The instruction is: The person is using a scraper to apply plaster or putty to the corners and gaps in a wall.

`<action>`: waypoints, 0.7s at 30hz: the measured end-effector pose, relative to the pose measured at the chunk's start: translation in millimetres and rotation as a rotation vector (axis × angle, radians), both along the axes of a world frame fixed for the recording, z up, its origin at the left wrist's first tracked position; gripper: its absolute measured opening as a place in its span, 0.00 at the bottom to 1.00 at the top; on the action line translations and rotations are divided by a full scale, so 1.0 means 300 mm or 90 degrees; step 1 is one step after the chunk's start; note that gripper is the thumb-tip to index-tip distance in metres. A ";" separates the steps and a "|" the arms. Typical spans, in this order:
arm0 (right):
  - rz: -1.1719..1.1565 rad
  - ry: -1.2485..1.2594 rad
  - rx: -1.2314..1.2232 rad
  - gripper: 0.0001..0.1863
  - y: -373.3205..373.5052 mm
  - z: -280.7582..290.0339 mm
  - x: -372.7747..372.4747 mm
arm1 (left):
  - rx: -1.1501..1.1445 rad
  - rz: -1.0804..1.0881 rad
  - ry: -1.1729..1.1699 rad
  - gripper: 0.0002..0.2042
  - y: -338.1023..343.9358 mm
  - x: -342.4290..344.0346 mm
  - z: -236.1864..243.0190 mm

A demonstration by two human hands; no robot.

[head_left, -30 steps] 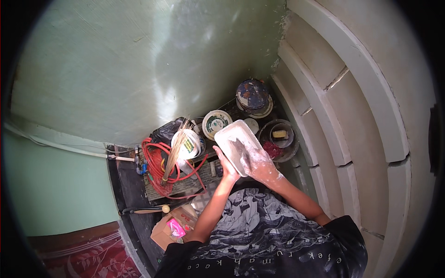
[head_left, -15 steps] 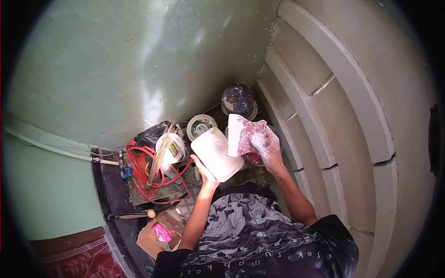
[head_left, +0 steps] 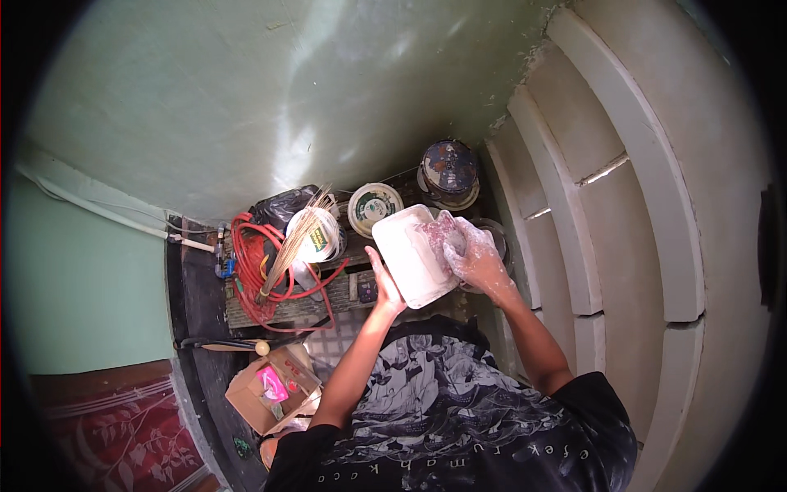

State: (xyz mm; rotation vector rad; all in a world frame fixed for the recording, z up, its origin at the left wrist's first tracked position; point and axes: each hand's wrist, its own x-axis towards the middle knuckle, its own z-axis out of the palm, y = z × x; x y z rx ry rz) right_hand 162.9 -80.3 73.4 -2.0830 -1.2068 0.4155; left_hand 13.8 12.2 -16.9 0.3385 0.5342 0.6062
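Note:
My left hand [head_left: 387,283] grips a white rectangular tray [head_left: 410,275] by its left side and lower corner. My right hand [head_left: 479,262], smeared with white paste, is closed on a pinkish piece [head_left: 438,231] coated with the same white stuff, which lies over the tray’s upper right part; I cannot tell what the piece is. A pale smooth layer shows inside the tray, partly hidden behind the piece and my fingers.
Tubs [head_left: 375,205], a dark lidded bucket [head_left: 449,170], a coiled red hose [head_left: 244,299] and a stick bundle [head_left: 287,254] crowd a shelf. A cardboard box [head_left: 246,394] sits lower left. Stepped pale ledges [head_left: 623,98] line the right wall; a green wall [head_left: 205,123] rises behind.
Half a second ago the pinkish piece was raised to the right, clear of most of the tray; it has moved down and left onto it. Both hands have kept their grips.

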 end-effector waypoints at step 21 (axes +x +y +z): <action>-0.075 -0.087 0.123 0.25 -0.078 0.036 -0.046 | -0.003 0.018 0.050 0.46 -0.019 -0.033 0.031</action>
